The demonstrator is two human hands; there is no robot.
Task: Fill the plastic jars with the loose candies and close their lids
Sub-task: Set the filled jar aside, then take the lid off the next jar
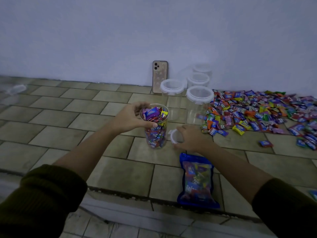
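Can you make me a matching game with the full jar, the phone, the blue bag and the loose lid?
Things:
1. full jar
2. phone
3. blue bag
4. loose lid

Where it is:
A. leaning upright against the wall
B. lying flat on the floor tiles, closest to the person
C. on the floor at the right hand
D. gripped at the rim by the left hand

Pairs: 1-D, 2-A, 3-B, 4-C
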